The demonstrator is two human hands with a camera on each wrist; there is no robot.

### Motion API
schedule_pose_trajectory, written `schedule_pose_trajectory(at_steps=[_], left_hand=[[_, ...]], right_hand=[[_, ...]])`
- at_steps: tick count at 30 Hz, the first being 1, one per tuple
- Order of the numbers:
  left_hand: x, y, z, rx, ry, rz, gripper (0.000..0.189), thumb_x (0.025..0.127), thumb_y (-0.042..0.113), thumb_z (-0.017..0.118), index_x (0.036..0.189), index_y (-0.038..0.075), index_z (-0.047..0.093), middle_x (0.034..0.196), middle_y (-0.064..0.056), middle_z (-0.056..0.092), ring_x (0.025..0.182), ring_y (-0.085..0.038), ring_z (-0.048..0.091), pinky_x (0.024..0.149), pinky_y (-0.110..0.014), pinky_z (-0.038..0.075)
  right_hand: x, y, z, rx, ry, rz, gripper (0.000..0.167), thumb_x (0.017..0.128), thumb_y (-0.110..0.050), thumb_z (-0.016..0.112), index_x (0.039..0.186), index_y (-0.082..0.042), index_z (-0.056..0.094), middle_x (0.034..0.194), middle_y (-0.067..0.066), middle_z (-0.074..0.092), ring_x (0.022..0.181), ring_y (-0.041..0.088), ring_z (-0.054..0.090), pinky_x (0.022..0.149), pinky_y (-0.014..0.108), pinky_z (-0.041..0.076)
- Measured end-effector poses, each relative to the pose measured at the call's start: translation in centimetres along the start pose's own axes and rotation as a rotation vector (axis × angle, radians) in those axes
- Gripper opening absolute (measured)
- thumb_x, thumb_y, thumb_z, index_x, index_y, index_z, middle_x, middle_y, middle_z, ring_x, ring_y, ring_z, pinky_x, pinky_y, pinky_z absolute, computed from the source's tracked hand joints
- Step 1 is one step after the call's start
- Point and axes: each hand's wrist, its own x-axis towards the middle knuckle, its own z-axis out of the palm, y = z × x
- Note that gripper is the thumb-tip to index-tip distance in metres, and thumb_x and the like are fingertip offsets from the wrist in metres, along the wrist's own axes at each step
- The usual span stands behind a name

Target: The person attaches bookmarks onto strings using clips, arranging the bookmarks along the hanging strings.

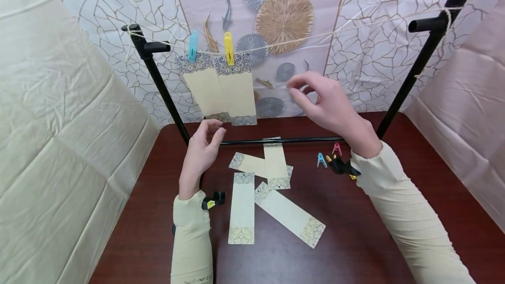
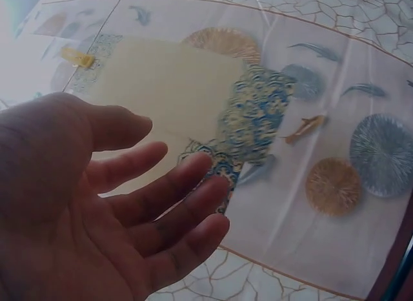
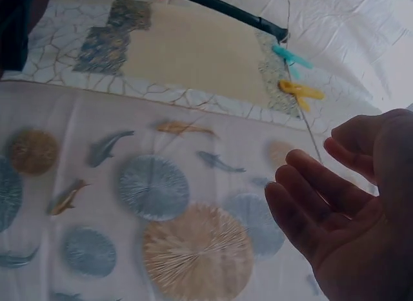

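Two cream paper strips with blue patterned ends hang side by side from a string (image 1: 300, 40). A blue clothespin (image 1: 193, 46) clips the left strip (image 1: 203, 89), and a yellow clothespin (image 1: 229, 49) clips the right strip (image 1: 238, 93). Close below the left strip's lower end is my left hand (image 1: 200, 152), its fingers relaxed and nothing in them; the left wrist view shows the bare palm (image 2: 77, 230). To the right of the strips, my right hand (image 1: 321, 100) is raised under the string with loosely bent fingers, and it holds nothing.
Several patterned strips (image 1: 242, 205) lie on the dark red table (image 1: 367, 231), some overlapping. Small clothespins, blue (image 1: 321, 160) and pink (image 1: 336, 149), lie near the right wrist. A black frame (image 1: 410, 73) carries the string, with a low crossbar (image 1: 300, 140) over the table.
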Motion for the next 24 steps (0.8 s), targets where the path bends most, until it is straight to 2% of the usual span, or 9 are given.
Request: schedule_pose_trajectory(at_steps=[3, 8, 11, 18, 24], left_hand=[[-0.3, -0.5, 0.3, 0.016, -0.032, -0.006, 0.027, 0.102, 0.031, 0.053, 0.125, 0.016, 0.054, 0.113, -0.005, 0.068, 0.094, -0.022, 0.063, 0.077, -0.037, 0.046], [-0.8, -1.2, 1.0, 0.016, -0.072, -0.005, 0.027, 0.102, 0.031, 0.053, 0.124, 0.016, 0.054, 0.109, -0.005, 0.068, 0.09, -0.021, 0.062, 0.077, -0.036, 0.046], [-0.9, -1.6, 1.7, 0.022, -0.091, -0.002, 0.028, 0.102, 0.029, 0.053, 0.126, 0.015, 0.053, 0.108, -0.006, 0.068, 0.088, -0.022, 0.063, 0.076, -0.036, 0.047], [-1.3, -2.5, 3.7, 0.031, -0.179, -0.03, 0.038, 0.101, 0.026, 0.055, 0.135, 0.013, 0.043, 0.11, -0.009, 0.069, 0.095, -0.022, 0.069, 0.076, -0.036, 0.053], [-1.5, -3.5, 4.7, 0.065, -0.241, -0.059, 0.046, 0.099, 0.025, 0.058, 0.139, 0.012, 0.039, 0.106, -0.008, 0.067, 0.089, -0.02, 0.067, 0.074, -0.035, 0.052]], right_hand=[[-1.6, 0.9, 0.0, 0.004, -0.01, 0.093, 0.016, 0.094, -0.008, 0.062, 0.107, -0.002, 0.069, 0.101, 0.008, 0.072, 0.086, 0.012, 0.065, 0.08, 0.014, 0.049], [-4.1, 2.3, 0.0, 0.002, -0.02, 0.212, 0.018, 0.096, -0.015, 0.062, 0.11, -0.006, 0.068, 0.103, 0.005, 0.073, 0.087, -0.002, 0.062, 0.079, 0.01, 0.048], [-5.6, 3.0, 0.0, 0.001, -0.027, 0.29, 0.02, 0.097, -0.02, 0.06, 0.112, -0.009, 0.067, 0.105, 0.004, 0.072, 0.086, -0.007, 0.06, 0.075, 0.009, 0.047], [-8.8, 4.5, 0.5, -0.001, -0.05, 0.423, 0.023, 0.098, -0.025, 0.059, 0.117, -0.013, 0.066, 0.11, 0.005, 0.071, 0.08, -0.006, 0.058, 0.068, 0.014, 0.045], [-10.8, 5.4, 1.3, -0.012, -0.118, 0.5, 0.024, 0.099, -0.028, 0.058, 0.118, -0.013, 0.065, 0.113, 0.003, 0.069, 0.089, 0.002, 0.061, 0.07, 0.017, 0.047]])
